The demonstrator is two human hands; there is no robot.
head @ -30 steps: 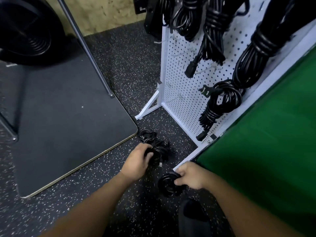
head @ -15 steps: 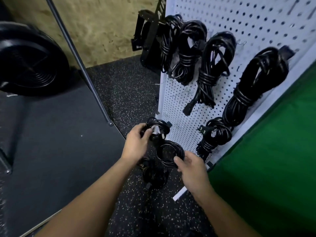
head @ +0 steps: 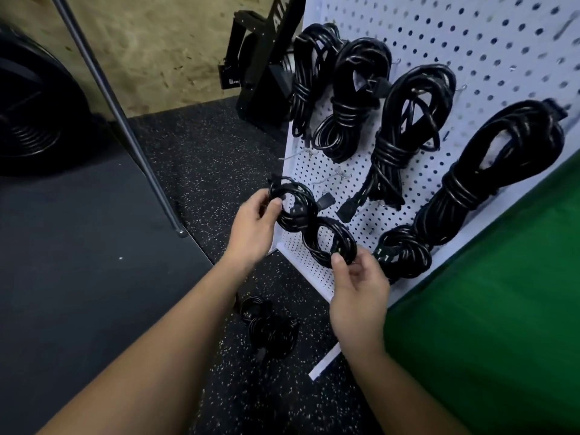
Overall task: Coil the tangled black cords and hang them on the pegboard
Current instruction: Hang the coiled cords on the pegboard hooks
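the pegboard (head: 489,48) runs off the top and right edges, and a dark cord pile (head: 268,328) on the floor (head: 201,152) is too murky to untangle by eye. the left hand (head: 251,227) pinches the upper loop of a figure-eight cord (head: 309,224) while the right hand (head: 357,287) pinches its lower loop, both raised before the board's lower left corner, beside the hung bundles (head: 405,127).

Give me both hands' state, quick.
Left hand: pinching the upper loop of the black cord.
Right hand: pinching the same cord's lower loop, in front of the pegboard.
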